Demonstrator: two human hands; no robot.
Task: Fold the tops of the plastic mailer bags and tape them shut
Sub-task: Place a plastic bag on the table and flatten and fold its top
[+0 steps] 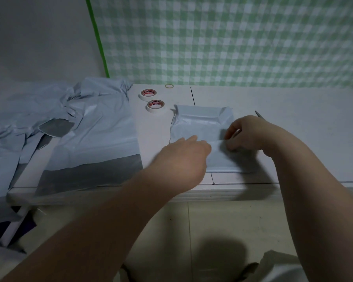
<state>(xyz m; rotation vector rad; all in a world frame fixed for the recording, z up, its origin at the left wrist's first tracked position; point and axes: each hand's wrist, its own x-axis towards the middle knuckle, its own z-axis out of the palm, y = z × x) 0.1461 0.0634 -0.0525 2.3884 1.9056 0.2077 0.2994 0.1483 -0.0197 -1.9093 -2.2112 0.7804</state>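
A pale blue mailer bag (198,127) lies flat on the white table (293,139), its far end folded over. A strip of clear tape (217,143) stretches across the bag between my hands. My left hand (183,159) holds the strip's left end, fingers curled at it. At the right end, my right hand (247,133) pinches the tape with fingertips against the bag. Two tape rolls (155,105) with red labels sit just beyond the bag to the left.
A heap of unfolded blue mailer bags (86,127) with grey flaps covers the table's left side and hangs over the edge. A yellow rubber band (169,85) lies by the checked wall. A thin metal tool (259,115) pokes out behind my right hand.
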